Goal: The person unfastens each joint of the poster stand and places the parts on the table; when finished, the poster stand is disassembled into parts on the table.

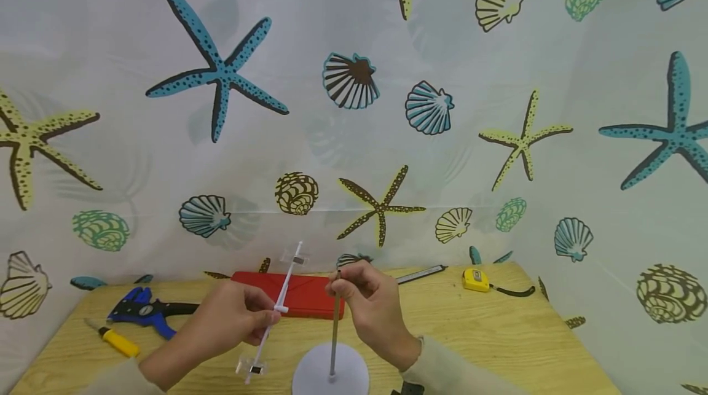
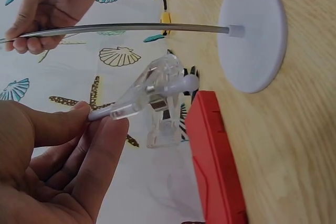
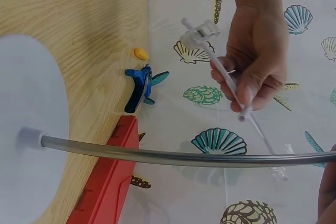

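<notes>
My left hand (image 1: pixel 235 318) pinches a thin white crossbar (image 1: pixel 285 287) near its middle, where a short stub sticks out. A clear plastic clip (image 2: pixel 165 119) sits near each end of the crossbar, which slants in the air left of a metal pole (image 1: pixel 335 336). That pole stands upright in a round white base (image 1: pixel 310 373) on the table. Thumb and fingers of my right hand (image 1: pixel 376 306) pinch the pole close to its top. In the right wrist view the right hand is mostly out of frame. Crossbar and pole are apart in the head view.
Behind the hands lies a red case (image 1: pixel 312 297). Blue wire strippers (image 1: pixel 146 312) and a yellow-handled tool (image 1: pixel 118 342) lie at the left. A yellow tape measure (image 1: pixel 475 280) and a grey bar-shaped tool (image 1: pixel 420 274) are toward the back right, before a patterned curtain (image 1: pixel 354 137).
</notes>
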The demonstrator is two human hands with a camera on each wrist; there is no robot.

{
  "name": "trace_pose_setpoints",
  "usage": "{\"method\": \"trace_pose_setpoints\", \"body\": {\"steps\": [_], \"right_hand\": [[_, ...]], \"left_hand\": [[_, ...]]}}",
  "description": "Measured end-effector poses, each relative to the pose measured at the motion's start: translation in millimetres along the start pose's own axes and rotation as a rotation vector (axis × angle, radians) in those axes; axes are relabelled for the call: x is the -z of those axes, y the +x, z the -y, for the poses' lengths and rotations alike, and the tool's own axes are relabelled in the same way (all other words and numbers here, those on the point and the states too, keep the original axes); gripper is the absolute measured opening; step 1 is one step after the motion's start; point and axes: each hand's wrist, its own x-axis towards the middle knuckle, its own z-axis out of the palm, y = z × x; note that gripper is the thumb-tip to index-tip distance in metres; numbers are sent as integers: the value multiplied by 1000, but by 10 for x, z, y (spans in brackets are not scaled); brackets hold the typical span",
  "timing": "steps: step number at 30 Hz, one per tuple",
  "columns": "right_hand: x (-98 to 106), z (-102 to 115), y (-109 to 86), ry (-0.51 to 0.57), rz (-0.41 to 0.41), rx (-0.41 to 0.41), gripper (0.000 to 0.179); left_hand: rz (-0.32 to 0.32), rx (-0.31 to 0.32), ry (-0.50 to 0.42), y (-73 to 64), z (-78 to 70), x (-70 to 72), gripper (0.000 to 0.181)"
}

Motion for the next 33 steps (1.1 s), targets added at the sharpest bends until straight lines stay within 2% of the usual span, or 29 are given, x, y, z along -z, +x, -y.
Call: {"method": "trace_pose_setpoints", "body": {"steps": [8,16,20,25,33], "right_hand": [[-3,-19,-4,5,-5,9,12],[-3,-23,-6,3,-4,3,12],[1,-22,-11,5,-9,-2,13],[3,-26,-12,15,-9,2,14],[4,-33,-18,14,-9,15,12]], "left_hand": [[1,121,-40,35,179,-140,12],[-5,182,-60,54,374,-248,15],[-11,191,-68,60,481,-321,11],[29,242,-61,74,596,-411,14],[87,326,-105,110,747,-481,19]]}}
